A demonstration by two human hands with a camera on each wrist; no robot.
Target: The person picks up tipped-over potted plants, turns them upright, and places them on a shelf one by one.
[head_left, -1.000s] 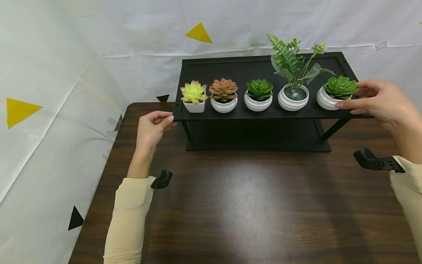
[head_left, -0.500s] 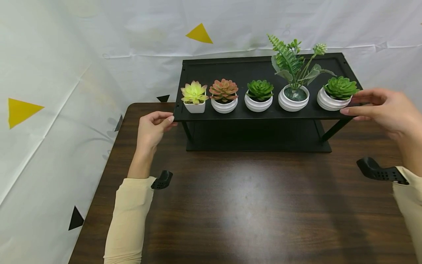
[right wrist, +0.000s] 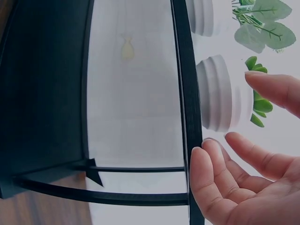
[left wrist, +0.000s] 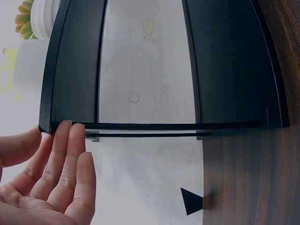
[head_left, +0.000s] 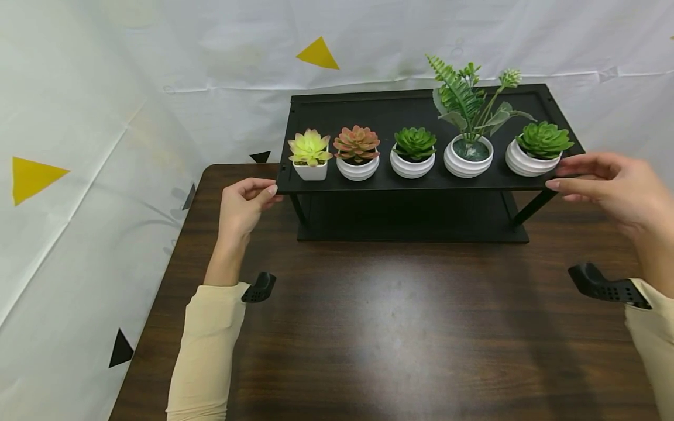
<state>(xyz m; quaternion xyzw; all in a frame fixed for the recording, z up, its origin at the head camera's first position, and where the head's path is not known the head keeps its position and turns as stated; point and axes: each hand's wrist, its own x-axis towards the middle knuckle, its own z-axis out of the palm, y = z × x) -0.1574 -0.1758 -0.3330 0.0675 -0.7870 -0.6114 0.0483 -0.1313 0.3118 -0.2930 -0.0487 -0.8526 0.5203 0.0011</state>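
A black two-tier shelf (head_left: pixel 411 215) stands on the table, with a row of small potted plants along the front of its top board. My left hand (head_left: pixel 240 207) pinches the front left corner of that board, thumb above and fingers underneath in the left wrist view. At the right end, my right hand (head_left: pixel 623 190) is beside the rightmost green succulent (head_left: pixel 544 140) in its white ribbed pot (right wrist: pixel 217 93). Thumb and fingers are spread apart there, with the fingertips (right wrist: pixel 201 159) against or very near the board's edge. The right thumb stands clear of the pot.
Left of that pot are a taller fern-like plant (head_left: pixel 470 111), a green succulent (head_left: pixel 415 144), a reddish succulent (head_left: pixel 357 144) and a yellow succulent (head_left: pixel 309 147) in a square pot. The dark wooden table (head_left: pixel 395 327) extends in front; a white sheet (head_left: pixel 237 47) hangs behind.
My right hand has let go of the rightmost succulent's pot and moved slightly down and away to the right. The left hand, shelf and plants have stayed in place.
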